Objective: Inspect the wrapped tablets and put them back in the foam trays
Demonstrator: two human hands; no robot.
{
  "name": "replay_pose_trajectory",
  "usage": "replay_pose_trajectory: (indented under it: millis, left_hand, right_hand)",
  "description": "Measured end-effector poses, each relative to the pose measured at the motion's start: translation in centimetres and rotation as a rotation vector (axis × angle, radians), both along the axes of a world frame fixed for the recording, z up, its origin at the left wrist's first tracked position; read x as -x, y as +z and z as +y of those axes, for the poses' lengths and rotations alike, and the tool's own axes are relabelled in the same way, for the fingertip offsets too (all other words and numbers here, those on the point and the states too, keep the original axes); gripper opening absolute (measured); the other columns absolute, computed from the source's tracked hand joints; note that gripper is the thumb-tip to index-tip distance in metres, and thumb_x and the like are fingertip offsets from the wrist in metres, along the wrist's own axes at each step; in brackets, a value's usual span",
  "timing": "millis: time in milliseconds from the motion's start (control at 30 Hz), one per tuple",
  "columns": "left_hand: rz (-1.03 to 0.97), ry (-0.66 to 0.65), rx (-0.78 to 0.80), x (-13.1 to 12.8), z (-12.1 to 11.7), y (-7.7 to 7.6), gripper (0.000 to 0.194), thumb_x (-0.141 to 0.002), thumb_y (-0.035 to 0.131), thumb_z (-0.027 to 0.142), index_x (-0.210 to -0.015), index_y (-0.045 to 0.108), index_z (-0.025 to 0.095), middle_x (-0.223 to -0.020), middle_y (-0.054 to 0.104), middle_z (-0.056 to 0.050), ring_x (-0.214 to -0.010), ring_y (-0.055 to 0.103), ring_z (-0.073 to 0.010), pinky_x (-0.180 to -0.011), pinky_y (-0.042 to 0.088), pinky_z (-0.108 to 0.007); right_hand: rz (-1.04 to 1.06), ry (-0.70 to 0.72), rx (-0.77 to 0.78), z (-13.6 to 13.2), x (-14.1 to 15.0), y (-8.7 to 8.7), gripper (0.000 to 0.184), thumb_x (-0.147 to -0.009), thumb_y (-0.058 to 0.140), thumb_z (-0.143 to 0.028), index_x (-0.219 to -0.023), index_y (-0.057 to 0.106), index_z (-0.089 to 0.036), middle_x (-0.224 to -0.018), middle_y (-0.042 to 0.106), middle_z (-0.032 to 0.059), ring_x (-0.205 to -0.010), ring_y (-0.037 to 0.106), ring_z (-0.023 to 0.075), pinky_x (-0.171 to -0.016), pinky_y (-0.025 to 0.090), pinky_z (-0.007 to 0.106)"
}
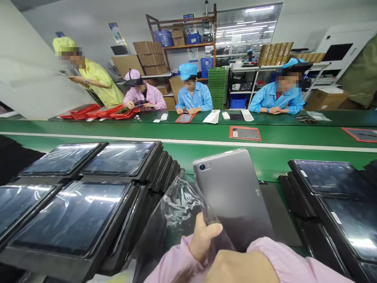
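A grey tablet (235, 192) is held up with its back and camera lens toward me, half inside a clear plastic bag (176, 208). My left hand (203, 237) pinches the bag's edge against the tablet's lower left side, thumb on top. My right hand (241, 267) is closed round the tablet's bottom end, seen only from the back at the frame's lower edge. Both sleeves are pink.
Stacks of black trays holding bagged tablets (76, 212) stand at my left, more stacks (338, 204) at my right. A green conveyor belt (206, 137) carries red-framed trays (245, 133). Several people in caps sit or stand across it. Shelves with cartons stand behind.
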State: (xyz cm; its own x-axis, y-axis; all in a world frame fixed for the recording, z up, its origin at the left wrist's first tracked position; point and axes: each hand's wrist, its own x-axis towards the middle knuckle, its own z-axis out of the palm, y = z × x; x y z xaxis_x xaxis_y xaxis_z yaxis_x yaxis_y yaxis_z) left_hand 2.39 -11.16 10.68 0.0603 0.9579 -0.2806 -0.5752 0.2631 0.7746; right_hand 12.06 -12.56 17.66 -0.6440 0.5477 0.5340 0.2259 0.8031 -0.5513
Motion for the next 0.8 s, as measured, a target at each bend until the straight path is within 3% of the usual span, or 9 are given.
replay_pose_trajectory:
  millis: [67,167,233,300,400,500,567,733,800]
  left_hand:
    - [-0.038,-0.016,0.018,0.1,-0.4,-0.4,0.031,-0.047,0.076,0.025,-0.074,0.065,0.015,-0.060,0.062,-0.001,-0.055,0.055,-0.0160,-0.058,0.047,-0.031]
    - [-0.078,-0.076,-0.032,0.4,-0.5,-0.1,0.033,-0.048,0.077,0.031,-0.074,0.068,0.013,-0.064,0.064,-0.004,-0.059,0.057,-0.0178,-0.058,0.047,-0.031]
    - [-0.103,-0.084,-0.038,0.7,-0.3,0.5,0.033,-0.048,0.077,0.031,-0.074,0.070,0.011,-0.065,0.066,-0.005,-0.058,0.058,-0.0176,-0.057,0.046,-0.030]
    - [-0.131,-0.042,-0.009,0.8,0.0,1.0,0.035,-0.047,0.077,0.029,-0.076,0.071,0.012,-0.068,0.068,-0.005,-0.059,0.059,-0.0177,-0.058,0.048,-0.030]
    - [-0.141,0.001,0.076,1.1,0.2,1.0,0.038,-0.043,0.079,0.028,-0.077,0.071,0.012,-0.071,0.071,-0.007,-0.062,0.063,-0.0205,-0.061,0.051,-0.032]
    - [-0.084,0.056,0.223,1.6,0.0,0.6,0.040,-0.038,0.082,0.029,-0.073,0.069,0.014,-0.065,0.071,-0.005,-0.057,0.063,-0.0210,-0.057,0.051,-0.032]
    - [-0.007,0.104,0.323,2.1,-0.1,0.3,0.043,-0.034,0.084,0.031,-0.070,0.067,0.015,-0.060,0.069,-0.003,-0.051,0.061,-0.0191,-0.051,0.049,-0.029]
    - [0.146,0.089,0.509,3.1,0.2,0.6,0.046,-0.034,0.084,0.029,-0.072,0.064,0.015,-0.056,0.067,0.000,-0.050,0.062,-0.0199,-0.048,0.048,-0.028]
    - [0.176,0.107,0.540,3.6,0.4,0.7,0.047,-0.035,0.082,0.027,-0.076,0.063,0.016,-0.056,0.066,0.001,-0.055,0.065,-0.0234,-0.051,0.049,-0.029]
  right_hand:
    - [0.055,0.014,0.051,0.1,-1.1,0.5,0.043,-0.094,0.041,-0.040,-0.057,0.054,-0.024,-0.050,0.053,-0.0055,-0.045,0.052,0.0079,-0.046,0.041,0.018]
    - [0.143,0.002,0.169,1.7,-5.4,1.0,0.046,-0.096,0.038,-0.039,-0.055,0.045,-0.022,-0.045,0.047,-0.0050,-0.041,0.048,0.0082,-0.044,0.041,0.018]
    - [0.306,-0.174,0.350,3.2,-8.6,0.4,0.042,-0.096,0.037,-0.038,-0.057,0.043,-0.022,-0.045,0.044,-0.0047,-0.041,0.046,0.0091,-0.042,0.040,0.019]
    - [0.466,-0.429,0.518,4.6,-11.1,-0.7,0.028,-0.088,0.049,-0.045,-0.073,0.054,-0.021,-0.057,0.051,-0.0026,-0.043,0.047,0.0103,-0.038,0.038,0.020]
    - [0.346,-0.645,0.719,5.7,-12.2,-2.2,0.041,-0.067,0.067,-0.045,-0.099,0.058,-0.021,-0.076,0.061,0.0015,-0.049,0.053,0.0124,-0.042,0.042,0.024]
    - [0.131,-0.578,0.949,5.5,-11.0,-3.0,0.039,-0.067,0.065,-0.043,-0.097,0.059,-0.019,-0.084,0.067,0.0050,-0.070,0.062,0.0195,-0.064,0.050,0.031]
    - [0.147,-0.494,1.038,5.2,-10.0,-3.7,0.036,-0.070,0.062,-0.046,-0.093,0.061,-0.018,-0.093,0.068,0.0078,-0.086,0.063,0.0235,-0.075,0.049,0.034]
    - [0.519,-0.456,1.244,4.9,-11.4,-5.5,0.043,-0.064,0.067,-0.047,-0.091,0.059,-0.015,-0.085,0.069,0.0054,-0.076,0.064,0.0203,-0.071,0.049,0.032]
    - [0.555,-0.528,1.195,5.0,-13.5,-4.9,0.038,-0.066,0.064,-0.040,-0.094,0.059,-0.015,-0.084,0.069,0.0053,-0.074,0.065,0.0194,-0.070,0.049,0.030]
